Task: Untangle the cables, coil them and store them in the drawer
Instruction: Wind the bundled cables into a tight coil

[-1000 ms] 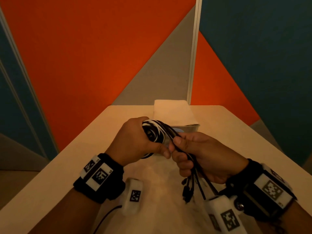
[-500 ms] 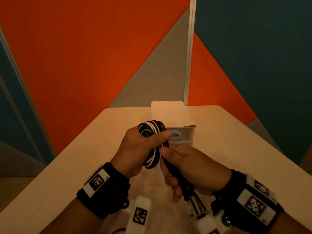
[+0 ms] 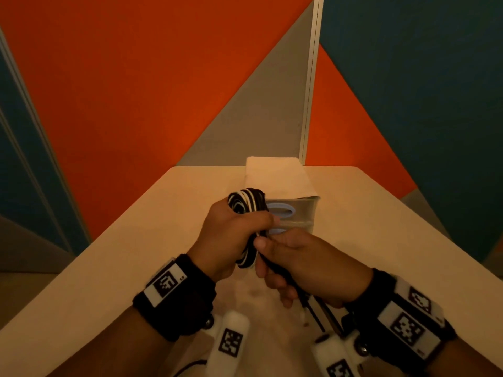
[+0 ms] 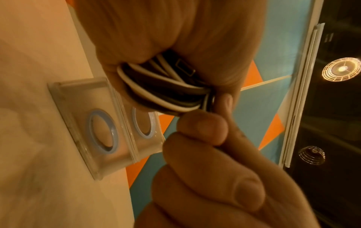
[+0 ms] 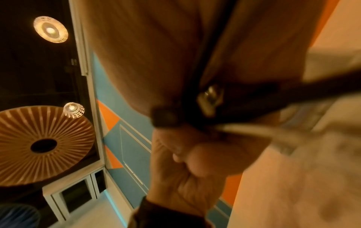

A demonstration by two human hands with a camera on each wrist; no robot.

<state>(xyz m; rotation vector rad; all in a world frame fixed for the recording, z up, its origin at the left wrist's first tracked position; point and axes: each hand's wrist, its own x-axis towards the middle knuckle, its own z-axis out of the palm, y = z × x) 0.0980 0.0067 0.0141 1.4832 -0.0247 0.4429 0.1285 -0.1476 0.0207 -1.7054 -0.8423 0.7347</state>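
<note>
**Left hand holds the coil; loose ends still to wind**

The left hand [image 3: 234, 235] is wrapped around a black-and-white cable coil [image 3: 246, 202], just in front of the clear drawer unit [image 3: 304, 213]. The right hand [image 3: 304, 265] pinches the trailing cable ends [image 3: 313, 308] beside it. Coiling looks nearly done; storing remains, and both drawers appear closed. The left wrist view shows a connector [image 4: 184, 69] tucked among the loops, hidden from the head view.

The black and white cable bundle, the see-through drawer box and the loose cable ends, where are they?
black and white cable bundle [image 3: 246, 198]: head view, top loop.
see-through drawer box [image 4: 78, 98]: left wrist view, clear front.
loose cable ends [image 3: 313, 311]: head view, hanging strands.
</note>
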